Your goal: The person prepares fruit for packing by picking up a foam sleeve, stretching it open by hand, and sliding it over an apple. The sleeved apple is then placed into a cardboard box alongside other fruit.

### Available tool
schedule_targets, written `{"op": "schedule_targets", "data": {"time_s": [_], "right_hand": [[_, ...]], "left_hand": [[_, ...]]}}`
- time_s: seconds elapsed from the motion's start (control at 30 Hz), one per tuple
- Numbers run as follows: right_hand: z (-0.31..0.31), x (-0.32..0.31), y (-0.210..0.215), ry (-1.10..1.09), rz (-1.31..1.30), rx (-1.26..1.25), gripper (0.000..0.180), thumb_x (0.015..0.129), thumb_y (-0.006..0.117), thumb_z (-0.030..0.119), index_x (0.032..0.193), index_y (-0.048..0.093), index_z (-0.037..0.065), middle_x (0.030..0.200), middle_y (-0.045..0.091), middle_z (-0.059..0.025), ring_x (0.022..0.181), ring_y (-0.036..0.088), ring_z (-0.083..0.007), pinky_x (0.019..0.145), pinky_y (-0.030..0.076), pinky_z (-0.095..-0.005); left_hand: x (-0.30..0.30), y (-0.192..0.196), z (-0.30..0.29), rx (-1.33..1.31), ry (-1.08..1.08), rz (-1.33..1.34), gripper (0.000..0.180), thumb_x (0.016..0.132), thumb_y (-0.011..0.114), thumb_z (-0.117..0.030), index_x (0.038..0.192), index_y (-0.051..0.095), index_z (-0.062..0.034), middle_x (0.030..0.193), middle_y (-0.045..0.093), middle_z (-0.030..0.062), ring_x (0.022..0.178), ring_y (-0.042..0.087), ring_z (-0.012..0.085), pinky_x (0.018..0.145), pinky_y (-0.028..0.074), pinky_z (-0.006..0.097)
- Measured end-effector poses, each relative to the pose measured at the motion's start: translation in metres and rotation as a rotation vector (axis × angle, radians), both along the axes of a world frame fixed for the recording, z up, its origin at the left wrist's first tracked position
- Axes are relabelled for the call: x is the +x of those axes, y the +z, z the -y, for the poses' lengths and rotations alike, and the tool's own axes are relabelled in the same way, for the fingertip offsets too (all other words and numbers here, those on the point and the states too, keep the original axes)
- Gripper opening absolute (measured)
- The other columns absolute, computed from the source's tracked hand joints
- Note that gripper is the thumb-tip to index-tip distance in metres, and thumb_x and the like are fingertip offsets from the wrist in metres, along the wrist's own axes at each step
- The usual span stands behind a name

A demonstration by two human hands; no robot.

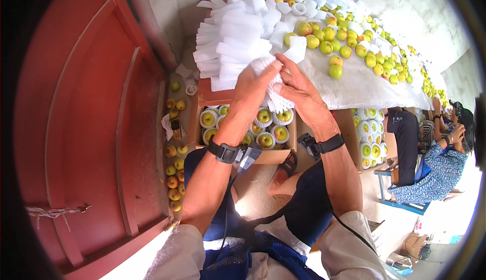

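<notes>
A white foam net sleeve [276, 102] is gripped between my two hands, above the near edge of the table. My left hand [250, 89] is closed round its left side, and the fingers of my right hand [302, 91] pinch it from the right. Whether an apple sits inside the sleeve is hidden by my hands. Just beyond them lies a heap of flat white foam net sleeves [238, 29]. Below my hands stands an open cardboard box [276, 156] holding apples [265, 139] in foam nets, stem ends up.
Loose green-yellow apples [326, 46] and more sleeves spread over the white-covered table [349, 92]. Another box of netted apples [372, 137] stands at right, near a seated person [430, 166]. Loose apples [172, 181] line the floor by the red door [86, 128].
</notes>
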State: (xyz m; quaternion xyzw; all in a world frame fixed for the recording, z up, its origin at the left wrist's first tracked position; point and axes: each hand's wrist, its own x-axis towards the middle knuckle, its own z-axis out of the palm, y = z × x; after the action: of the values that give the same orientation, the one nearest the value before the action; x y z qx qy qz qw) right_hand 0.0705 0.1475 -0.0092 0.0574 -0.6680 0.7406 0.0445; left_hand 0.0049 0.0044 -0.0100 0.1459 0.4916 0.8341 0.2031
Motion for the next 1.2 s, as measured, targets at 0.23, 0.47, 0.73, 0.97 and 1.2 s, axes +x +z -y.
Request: {"op": "schedule_targets", "data": {"time_s": [0.23, 0.47, 0.73, 0.97, 1.2], "right_hand": [[-0.004, 0.006, -0.009, 0.017, 0.224, -0.112, 0.068, 0.091, 0.076, 0.022, 0.145, 0.041, 0.002, 0.122, 0.062, -0.0136, 0.103, 0.060, -0.0162, 0.081, 0.048, -0.0279], [-0.005, 0.008, 0.005, 0.046, 0.389, 0.078, 0.066, 0.090, 0.077, 0.026, 0.143, 0.046, 0.000, 0.120, 0.064, -0.0139, 0.102, 0.061, -0.0162, 0.083, 0.048, -0.0290], [0.007, 0.012, 0.008, 0.154, 0.048, -0.052, 0.088, 0.089, 0.078, 0.021, 0.158, 0.027, -0.001, 0.149, 0.045, -0.0154, 0.141, 0.041, -0.0258, 0.116, 0.031, -0.0394], [0.002, 0.012, 0.004, 0.290, 0.212, -0.067, 0.072, 0.091, 0.077, 0.020, 0.151, 0.040, 0.001, 0.117, 0.066, -0.0111, 0.103, 0.065, -0.0197, 0.090, 0.049, -0.0314], [0.006, 0.009, -0.007, 0.137, 0.199, 0.153, 0.018, 0.096, 0.069, 0.022, 0.103, 0.065, 0.006, 0.079, 0.063, -0.0008, 0.073, 0.059, -0.0101, 0.062, 0.044, -0.0253]], "left_hand": [[-0.001, 0.009, 0.007, 0.012, 0.059, 0.031, 0.033, 0.098, 0.065, -0.027, 0.110, 0.066, 0.0032, 0.098, 0.073, 0.0106, 0.082, 0.067, 0.0151, 0.068, 0.054, 0.029], [-0.003, 0.007, 0.011, -0.033, 0.016, -0.203, 0.024, 0.099, 0.063, -0.024, 0.100, 0.061, -0.0002, 0.083, 0.066, 0.0050, 0.077, 0.062, 0.0127, 0.067, 0.051, 0.028], [0.008, 0.012, 0.006, -0.042, -0.049, -0.362, 0.017, 0.099, 0.063, -0.018, 0.099, 0.059, -0.0019, 0.082, 0.064, 0.0035, 0.080, 0.061, 0.0123, 0.076, 0.050, 0.030], [0.010, 0.021, 0.021, -0.066, -0.156, -0.289, 0.031, 0.101, 0.064, -0.026, 0.117, 0.062, 0.0001, 0.098, 0.068, 0.0072, 0.078, 0.063, 0.0111, 0.062, 0.052, 0.026], [-0.001, 0.003, 0.009, -0.036, -0.104, -0.033, 0.043, 0.100, 0.066, -0.031, 0.125, 0.059, 0.0023, 0.106, 0.069, 0.0114, 0.072, 0.067, 0.0147, 0.044, 0.051, 0.028]]}}
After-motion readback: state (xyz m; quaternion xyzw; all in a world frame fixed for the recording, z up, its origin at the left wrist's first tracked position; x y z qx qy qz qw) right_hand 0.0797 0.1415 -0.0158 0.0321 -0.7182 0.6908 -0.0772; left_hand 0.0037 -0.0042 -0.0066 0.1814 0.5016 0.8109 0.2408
